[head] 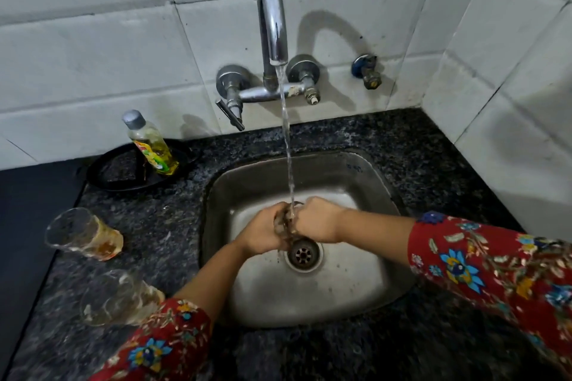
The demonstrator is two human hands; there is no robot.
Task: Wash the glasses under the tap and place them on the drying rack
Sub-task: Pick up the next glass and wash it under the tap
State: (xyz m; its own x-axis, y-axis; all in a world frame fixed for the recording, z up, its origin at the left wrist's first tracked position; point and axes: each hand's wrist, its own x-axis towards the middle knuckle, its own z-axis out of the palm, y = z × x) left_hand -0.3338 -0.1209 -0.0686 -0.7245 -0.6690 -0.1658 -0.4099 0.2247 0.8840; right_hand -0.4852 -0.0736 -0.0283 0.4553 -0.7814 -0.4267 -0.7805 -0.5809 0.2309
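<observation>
a glass held under running water over the sink

both hands meet above the drain (302, 253): the left hand (263, 233) and right hand (317, 219) have their fingers wrapped tightly around one glass (286, 224), with the tap (272, 18) stream falling onto it. two more dirty glasses (82, 233) (119, 297) lie on the dark counter (161, 226) left of the sink (365, 182), near a soap bottle (150, 144).
</observation>
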